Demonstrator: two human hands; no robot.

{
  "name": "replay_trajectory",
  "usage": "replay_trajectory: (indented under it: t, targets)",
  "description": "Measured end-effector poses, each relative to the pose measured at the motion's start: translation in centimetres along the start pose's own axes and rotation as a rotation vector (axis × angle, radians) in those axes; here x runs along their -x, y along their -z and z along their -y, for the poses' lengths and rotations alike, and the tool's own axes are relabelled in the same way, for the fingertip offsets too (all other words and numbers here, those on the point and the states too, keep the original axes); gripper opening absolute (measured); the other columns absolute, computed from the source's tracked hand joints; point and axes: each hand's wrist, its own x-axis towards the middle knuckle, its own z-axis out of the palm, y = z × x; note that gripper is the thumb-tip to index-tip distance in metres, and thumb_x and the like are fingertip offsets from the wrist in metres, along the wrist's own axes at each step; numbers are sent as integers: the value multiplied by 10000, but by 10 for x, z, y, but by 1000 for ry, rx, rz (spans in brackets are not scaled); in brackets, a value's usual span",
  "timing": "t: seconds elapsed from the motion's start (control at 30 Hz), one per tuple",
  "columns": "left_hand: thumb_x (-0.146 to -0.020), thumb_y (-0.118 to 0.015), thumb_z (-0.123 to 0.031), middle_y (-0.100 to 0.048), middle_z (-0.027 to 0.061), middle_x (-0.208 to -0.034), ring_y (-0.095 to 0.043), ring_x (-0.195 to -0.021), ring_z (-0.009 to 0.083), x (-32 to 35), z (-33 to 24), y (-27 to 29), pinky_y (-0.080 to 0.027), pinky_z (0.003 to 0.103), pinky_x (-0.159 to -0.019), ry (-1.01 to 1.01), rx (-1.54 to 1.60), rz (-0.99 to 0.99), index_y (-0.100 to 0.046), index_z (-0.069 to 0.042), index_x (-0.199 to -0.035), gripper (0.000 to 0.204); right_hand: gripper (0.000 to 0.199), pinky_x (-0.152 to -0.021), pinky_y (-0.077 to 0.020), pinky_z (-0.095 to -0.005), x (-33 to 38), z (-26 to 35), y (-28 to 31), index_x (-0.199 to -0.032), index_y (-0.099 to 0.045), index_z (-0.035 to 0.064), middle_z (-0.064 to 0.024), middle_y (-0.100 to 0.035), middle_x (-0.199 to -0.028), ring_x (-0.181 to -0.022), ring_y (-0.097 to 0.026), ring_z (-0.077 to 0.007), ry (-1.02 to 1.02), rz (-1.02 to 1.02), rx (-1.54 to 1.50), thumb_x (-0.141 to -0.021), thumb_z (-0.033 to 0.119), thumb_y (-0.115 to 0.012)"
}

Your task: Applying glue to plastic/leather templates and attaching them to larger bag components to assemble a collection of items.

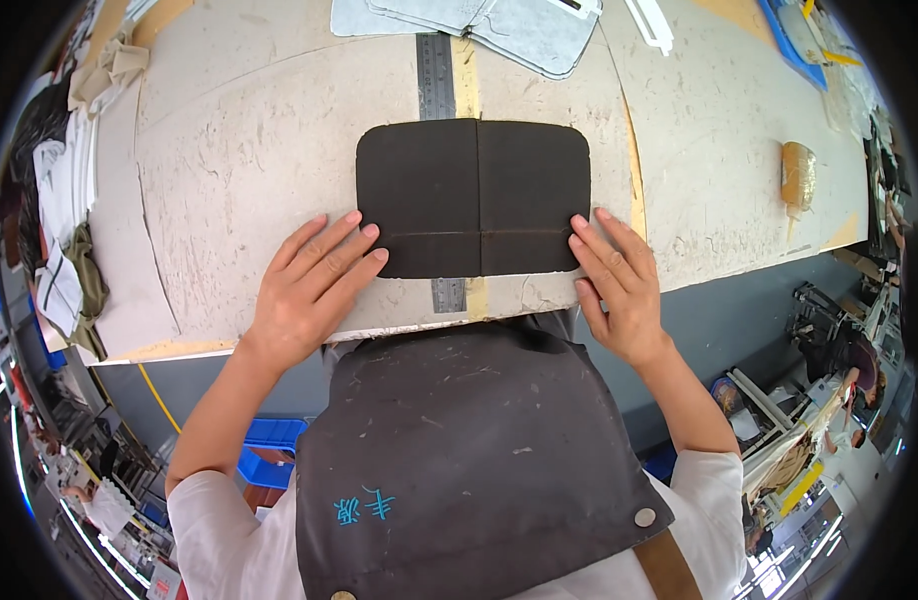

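Two flat hands, left hand (314, 285) and right hand (619, 285), press the dark panel's (474, 198) lower corners, fingers spread, gripping nothing; it lies squared over the ruler (437, 75) on the desk (229, 160); positioning looks done.

A pale workbench (229, 170) carries a dark panel (474, 198) over a steel ruler (436, 75), grey pieces (519, 25) far, glue bottle (798, 175) right.

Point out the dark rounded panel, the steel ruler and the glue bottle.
dark rounded panel (474, 198), head view, middle of its top face
steel ruler (436, 78), head view, upper exposed part
glue bottle (798, 175), head view, amber body
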Motion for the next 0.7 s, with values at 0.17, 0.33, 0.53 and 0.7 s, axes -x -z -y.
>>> replay_trajectory:
  t: [0.17,0.33,0.53,0.7]
  targets:
    - [-691,-647,11,-614,103,-1193,-558,-1154,286,-21,-13,-3,-456,425,-960,-66,117,-51,-641,-25,-1072,382,398,-1013,-381,-440,-24,15,4,-1171,-607,11,-108,-534,-1326,-1264,-452,-323,37,-20,-75,-776,59,-616]
    - [-721,-623,24,-571,92,-1268,-503,-1219,280,-53,-32,-18,-427,439,-986,-95,133,14,-634,-4,-1098,378,414,-1013,-378,-424,-41,33,-14,-1180,-628,113,-88,-489,-1341,-1260,-430,-295,82,89,-120,-768,128,-671]
    - [-724,-617,31,-570,27,-1275,-488,-1227,261,-60,-23,-31,-413,431,-996,-45,75,-31,-654,-61,-1090,380,398,-1015,-376,-421,-40,33,-17,-1170,-637,151,-78,-469,-1337,-1267,-411,-281,75,99,-106,-774,129,-672]
    - [-742,-613,32,-560,41,-1289,-479,-1235,270,-60,-20,-29,-413,433,-992,22,155,-48,-648,-53,-1105,374,403,-1021,-373,-431,-41,33,-12,-1162,-640,137,-89,-469,-1344,-1265,-416,-293,65,96,-161,-762,101,-670]
